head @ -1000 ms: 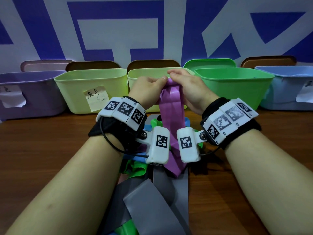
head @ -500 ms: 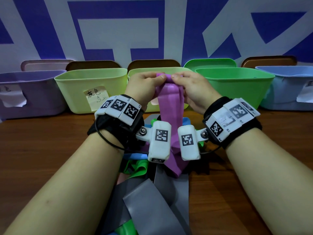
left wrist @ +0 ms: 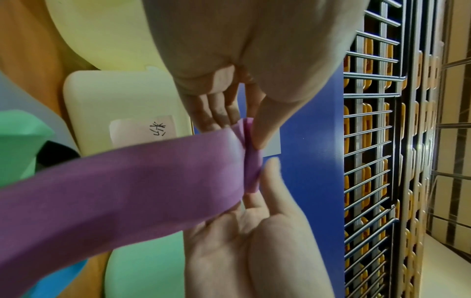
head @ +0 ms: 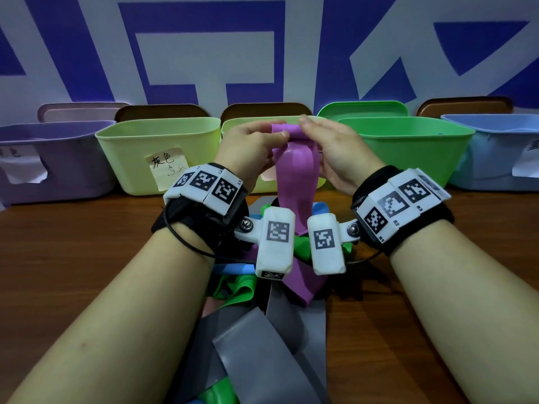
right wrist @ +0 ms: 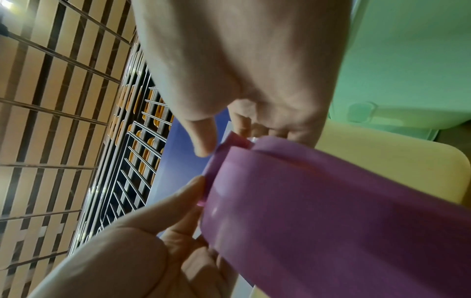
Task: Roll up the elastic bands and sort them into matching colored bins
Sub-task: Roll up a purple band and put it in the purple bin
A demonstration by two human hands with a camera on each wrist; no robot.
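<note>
A purple elastic band (head: pixel 296 170) is held up in front of the bins, and its lower end trails into the pile on the table. My left hand (head: pixel 277 135) pinches the band's folded top end (left wrist: pixel 251 161) between thumb and fingers. My right hand (head: pixel 304 126) pinches the same end from the other side, thumb (right wrist: pixel 202 141) on the fold. The band (right wrist: pixel 331 211) stretches back toward both wrists. A purple bin (head: pixel 58 161) stands at the far left. Behind my hands is a pale yellow bin (left wrist: pixel 122 96) with a paper label.
A yellow-green bin (head: pixel 140 158) with a note, a green bin (head: pixel 408 147) and a blue bin (head: pixel 495 153) line the back of the wooden table (head: pixel 73 258). Lids lean against the wall behind them. Loose grey bands (head: pixel 256 345), green bands (head: pixel 242 287) and blue bands lie between my forearms.
My fingers have worked the band's top end, which now shows as a wider fold between my hands. Both hands stay at the same height in front of the yellow bin.
</note>
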